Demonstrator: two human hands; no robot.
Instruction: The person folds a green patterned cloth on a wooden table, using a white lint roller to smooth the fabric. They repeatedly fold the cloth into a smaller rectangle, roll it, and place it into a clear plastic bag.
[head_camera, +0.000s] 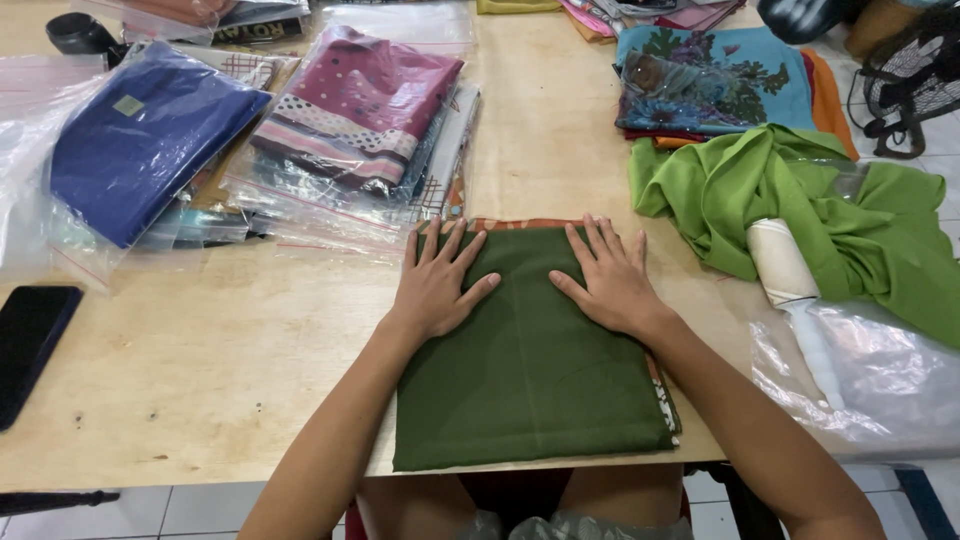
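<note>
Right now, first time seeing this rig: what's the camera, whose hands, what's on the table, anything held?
There is one picture, from a camera worn on a person's head, looking down at their own bare hands. There is no machine. The left hand and right hand lie flat, fingers spread, on a folded dark green cloth at the near edge of a wooden table. Neither hand grips anything. Patterned fabric peeks out under that cloth. To the left lie bagged folded fabrics, blue and maroon, and a black phone. To the right lie a crumpled light green cloth and empty plastic bags.
</note>
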